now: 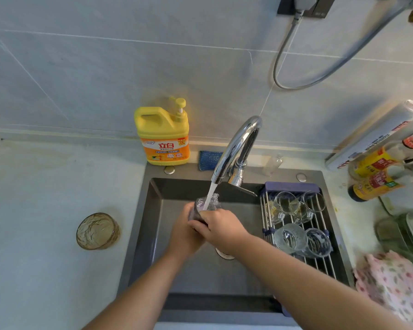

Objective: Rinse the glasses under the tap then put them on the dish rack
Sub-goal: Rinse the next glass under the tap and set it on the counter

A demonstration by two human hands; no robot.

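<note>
- Head view: the left hand (184,234) and the right hand (218,226) are both wrapped round one clear bumpy glass (206,204), held over the dark grey sink (153,210).
- Water runs from the shiny silver tap (236,148) into that glass.
- A metal dish rack (320,260) lies across the right side of the sink.
- On it are two small clear cups with handles (285,203) at the back and two round clear glasses (290,238) at the front.
- A brown-gold bumpy glass (97,231) stands alone on the pale counter (45,186), left of the sink.
- A yellow soap bottle with a pump (162,136) stands behind the sink. Its label reads "立白".
- Dark sauce bottles (377,184) sit at the right. Their writing is too small to read.
</note>
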